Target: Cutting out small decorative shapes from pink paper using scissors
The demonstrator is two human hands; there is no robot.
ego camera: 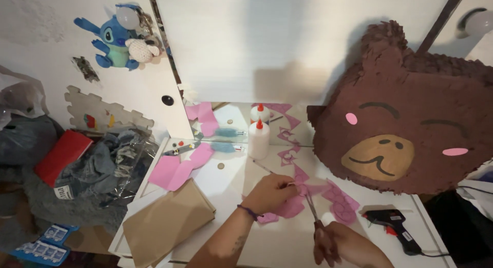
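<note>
Now | left hand [271,192] pinching pink paper cutout [294,204] | right hand [336,242] gripping scissors [311,209], blades pointing up-left into paper, just beside left fingers

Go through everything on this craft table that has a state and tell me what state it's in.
left hand: gripping the pink paper
right hand: gripping the scissors
scissors: blades at the paper
pink paper: partly cut, flat on the table
glue bottle: upright, red cap on
glue gun: lying down, cord attached
bear piñata: leaning on the wall
</note>
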